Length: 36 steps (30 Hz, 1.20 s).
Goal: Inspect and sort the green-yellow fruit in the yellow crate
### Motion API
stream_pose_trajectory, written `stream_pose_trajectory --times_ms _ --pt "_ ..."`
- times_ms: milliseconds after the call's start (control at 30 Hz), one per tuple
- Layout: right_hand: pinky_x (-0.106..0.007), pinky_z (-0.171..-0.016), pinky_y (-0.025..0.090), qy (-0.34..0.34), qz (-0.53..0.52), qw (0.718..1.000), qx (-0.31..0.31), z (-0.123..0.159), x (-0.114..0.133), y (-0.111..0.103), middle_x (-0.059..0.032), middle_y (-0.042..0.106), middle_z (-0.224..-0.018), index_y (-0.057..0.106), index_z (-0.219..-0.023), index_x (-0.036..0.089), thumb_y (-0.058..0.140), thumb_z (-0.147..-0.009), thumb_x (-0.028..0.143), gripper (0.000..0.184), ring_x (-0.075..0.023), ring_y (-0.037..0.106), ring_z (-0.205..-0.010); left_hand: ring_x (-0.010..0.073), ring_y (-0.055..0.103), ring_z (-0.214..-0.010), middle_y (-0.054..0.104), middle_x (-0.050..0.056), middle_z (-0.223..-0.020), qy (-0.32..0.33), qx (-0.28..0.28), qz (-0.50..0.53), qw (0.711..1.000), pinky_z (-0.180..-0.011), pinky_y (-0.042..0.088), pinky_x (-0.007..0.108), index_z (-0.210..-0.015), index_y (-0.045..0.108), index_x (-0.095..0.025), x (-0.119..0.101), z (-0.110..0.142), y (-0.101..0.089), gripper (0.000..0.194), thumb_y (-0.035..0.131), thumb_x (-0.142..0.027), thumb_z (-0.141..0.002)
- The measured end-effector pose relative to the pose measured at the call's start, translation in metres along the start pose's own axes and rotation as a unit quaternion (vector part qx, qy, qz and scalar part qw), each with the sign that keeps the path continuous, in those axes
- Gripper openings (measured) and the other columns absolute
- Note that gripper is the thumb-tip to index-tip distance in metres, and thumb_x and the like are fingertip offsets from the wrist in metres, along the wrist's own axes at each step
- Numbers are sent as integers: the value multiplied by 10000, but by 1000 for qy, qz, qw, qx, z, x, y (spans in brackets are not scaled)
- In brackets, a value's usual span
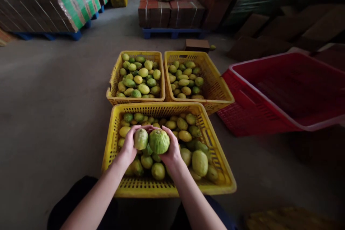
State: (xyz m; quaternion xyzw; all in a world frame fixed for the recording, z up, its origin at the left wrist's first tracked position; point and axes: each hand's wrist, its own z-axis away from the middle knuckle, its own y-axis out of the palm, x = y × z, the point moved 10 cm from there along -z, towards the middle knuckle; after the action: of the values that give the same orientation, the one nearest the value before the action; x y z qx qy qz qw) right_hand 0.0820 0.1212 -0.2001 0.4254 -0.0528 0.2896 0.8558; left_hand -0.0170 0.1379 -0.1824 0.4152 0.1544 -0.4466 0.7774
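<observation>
My left hand (pixel 129 146) is wrapped round a pale green lemon (pixel 141 139). Beside it, my right hand (pixel 173 150) grips a larger, rounder, ribbed green lemon (pixel 159 141). Both hands are close together above the near yellow crate (pixel 172 189), their far fingers partly hidden behind the fruit. Inside that crate lie many green and yellow lemons, among them a big yellow-green one (pixel 199 163) at the right.
Two more yellow crates of lemons, a left one (pixel 108 91) and a right one (pixel 219 82), stand just beyond. A red crate (pixel 242 109) is to the right. Strapped cartons (pixel 185 10) rest on a blue pallet (pixel 174 33) behind, near a small cardboard box (pixel 197 45).
</observation>
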Motion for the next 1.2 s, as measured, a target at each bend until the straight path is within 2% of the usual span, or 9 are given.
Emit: stream_pose_trajectory --times_ms 133,267,367,500,667,833,933,1067,1200 --pt "-327 -709 589 -10 19 999 28 -3 1 6 -69 764 -737 759 -737 178 786 -636 390 236 -236 719 -765 316 663 -1158 794 110 -961 -1 21 6 1000 -1013 501 367 -824 797 -119 -2 -3 0 333 645 -383 -689" --pt "-365 -746 592 13 41 997 60 -4 -5 13 -87 764 -741 724 -652 203 817 -565 437 267 -291 719 -876 312 637 -1202 783 119 -1054 11 29 -25 999 -1049 463 341 -911 804 -110 -7 -4 -5 383 678 -404 -699" --pt "-338 -722 587 32 51 995 80 0 -9 17 -83 776 -778 731 -662 196 808 -552 437 276 -279 714 -872 304 632 -1215 778 122 -1080 13 25 -39 999 -1052 454 322 -924 803 -109 -10 -4 -8 375 683 -385 -700" --pt "-315 -655 575 40 60 992 106 5 -12 23 -79 780 -816 759 -750 174 738 -627 421 278 -252 715 -809 286 645 -1202 775 131 -1082 -3 32 -22 999 -1038 472 309 -928 793 -97 -9 -5 -7 351 652 -339 -718" --pt "-332 -667 582 57 44 992 103 11 -19 23 -78 762 -759 745 -757 171 689 -678 403 251 -261 724 -802 266 692 -1114 783 128 -1004 -15 11 3 1000 -986 520 311 -869 765 -124 -6 -8 -8 247 606 -263 -741" --pt "-353 -706 586 96 9 990 104 19 -31 22 -76 763 -778 741 -788 158 642 -734 413 279 -258 732 -809 257 734 -965 780 143 -939 -13 -12 19 1000 -928 563 336 -839 751 -99 -7 -8 -6 245 550 -193 -736" --pt "-353 -706 587 96 -5 990 101 22 -31 20 -83 772 -813 749 -826 149 596 -771 406 304 -255 733 -819 241 738 -906 779 135 -906 -8 -32 17 999 -920 561 330 -824 750 -96 -6 -9 -9 252 531 -192 -745" --pt "-349 -720 590 93 -10 991 99 26 -29 18 -90 778 -845 755 -849 140 611 -756 392 305 -254 736 -834 230 732 -875 778 140 -915 6 -22 23 999 -929 552 330 -823 758 -80 -3 -10 -7 263 537 -200 -747" --pt "-357 -715 595 63 -18 996 57 28 -24 9 -86 775 -810 753 -789 151 630 -734 389 274 -256 739 -809 242 730 -892 774 141 -902 11 -17 28 999 -898 557 325 -812 757 -80 0 -8 -5 260 556 -215 -716"
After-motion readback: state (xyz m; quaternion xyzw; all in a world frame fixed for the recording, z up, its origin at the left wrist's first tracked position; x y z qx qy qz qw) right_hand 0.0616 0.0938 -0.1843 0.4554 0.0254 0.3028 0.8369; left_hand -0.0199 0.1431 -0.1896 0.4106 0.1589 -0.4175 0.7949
